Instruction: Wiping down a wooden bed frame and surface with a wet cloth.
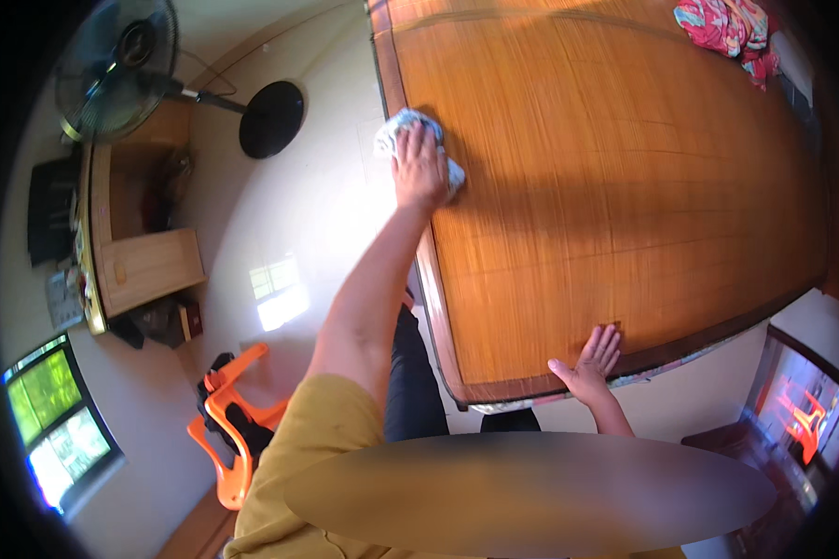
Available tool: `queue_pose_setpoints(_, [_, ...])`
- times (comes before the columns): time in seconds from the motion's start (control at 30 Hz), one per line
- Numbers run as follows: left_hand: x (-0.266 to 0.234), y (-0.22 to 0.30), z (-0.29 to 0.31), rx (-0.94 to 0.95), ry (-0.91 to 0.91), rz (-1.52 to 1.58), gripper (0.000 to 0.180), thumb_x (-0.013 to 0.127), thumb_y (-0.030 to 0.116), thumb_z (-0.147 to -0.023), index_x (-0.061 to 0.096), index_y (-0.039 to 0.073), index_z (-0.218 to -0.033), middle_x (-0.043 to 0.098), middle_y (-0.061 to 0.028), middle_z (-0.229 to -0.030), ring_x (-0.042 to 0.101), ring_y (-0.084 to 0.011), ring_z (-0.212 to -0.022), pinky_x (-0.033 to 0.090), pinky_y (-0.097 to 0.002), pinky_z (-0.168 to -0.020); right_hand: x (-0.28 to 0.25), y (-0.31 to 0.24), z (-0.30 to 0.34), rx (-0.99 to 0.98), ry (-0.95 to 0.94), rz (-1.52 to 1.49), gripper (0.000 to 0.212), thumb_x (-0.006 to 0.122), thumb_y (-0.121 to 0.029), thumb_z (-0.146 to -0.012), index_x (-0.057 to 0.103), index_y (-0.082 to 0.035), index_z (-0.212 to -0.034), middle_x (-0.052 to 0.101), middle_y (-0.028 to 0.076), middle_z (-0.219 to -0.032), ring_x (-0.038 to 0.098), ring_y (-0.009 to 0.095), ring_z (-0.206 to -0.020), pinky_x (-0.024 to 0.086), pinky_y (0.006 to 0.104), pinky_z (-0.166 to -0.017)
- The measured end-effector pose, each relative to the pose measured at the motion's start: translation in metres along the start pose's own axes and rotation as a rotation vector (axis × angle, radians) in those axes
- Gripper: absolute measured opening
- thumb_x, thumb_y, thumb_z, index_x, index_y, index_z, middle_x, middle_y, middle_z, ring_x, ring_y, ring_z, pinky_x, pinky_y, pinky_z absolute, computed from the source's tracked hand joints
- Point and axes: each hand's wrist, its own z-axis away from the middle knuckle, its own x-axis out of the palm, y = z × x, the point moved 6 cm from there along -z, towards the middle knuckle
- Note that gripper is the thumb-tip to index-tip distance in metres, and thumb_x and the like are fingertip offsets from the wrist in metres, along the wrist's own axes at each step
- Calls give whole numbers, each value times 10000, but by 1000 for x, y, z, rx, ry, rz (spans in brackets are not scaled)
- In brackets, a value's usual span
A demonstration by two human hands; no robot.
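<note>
My left hand [421, 170] presses a crumpled white-and-blue cloth [403, 122] onto the left edge of a woven bamboo mat [569, 224]. Its fingers lie over the cloth, and part of the cloth sticks out on the right of the hand. The mat is orange-brown with a darker border and covers a bed-like surface. Nearer to me, my right hand [588, 366] rests on the mat's front border with its fingers spread, holding nothing. A strip of patterned fabric [531, 403] shows under the mat's near edge.
A standing fan [121, 70] with a round black base [272, 119] is at the far left. Below it are a wooden desk [149, 270] and an orange chair [242, 419] with dark cloth. Pink patterned fabric [722, 26] lies at the mat's far right. A blurred oval covers the lower middle.
</note>
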Motion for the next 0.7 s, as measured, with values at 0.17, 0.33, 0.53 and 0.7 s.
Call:
queue_pose_setpoints(0.17, [26, -54, -170, 46, 156, 24, 490, 434, 327, -862, 371, 120, -1302, 261, -78, -1407, 190, -307, -1309, 237, -485, -1024, 14, -15, -7, 366, 98, -80, 1356, 711, -589, -549, -208, 56, -1310, -217, 290, -1379, -242, 396, -1281, -109, 527, -1017])
queue_pose_setpoints(0.33, [35, -72, -278, 168, 209, -269, 488, 436, 321, -858, 378, 107, -1292, 268, -95, -1399, 214, -317, -1296, 244, -442, -1030, 14, -9, -7, 395, 37, -82, 1395, 718, -602, -526, -245, 55, -1294, -240, 295, -1367, -258, 384, -1278, -136, 513, -1016])
queue_pose_setpoints(0.53, [22, -64, -205, 267, -39, -196, 503, 442, 236, -829, 358, 109, -1309, 292, -119, -1386, 203, -307, -1310, 258, -482, -1004, 7, -20, -14, 423, 27, -88, 1401, 702, -634, -518, -242, 44, -1300, -232, 286, -1375, -252, 392, -1277, -133, 503, -1022])
queue_pose_setpoints(0.7, [2, -2, 1, 729, -154, -148, 514, 505, 138, -729, 405, 8, -1217, 455, -158, -1140, 412, -311, -1121, 349, -494, -900, -3, -27, -9, 523, -70, -63, 1407, 684, -673, -503, -222, 34, -1314, -234, 254, -1388, -245, 365, -1288, -110, 482, -1040])
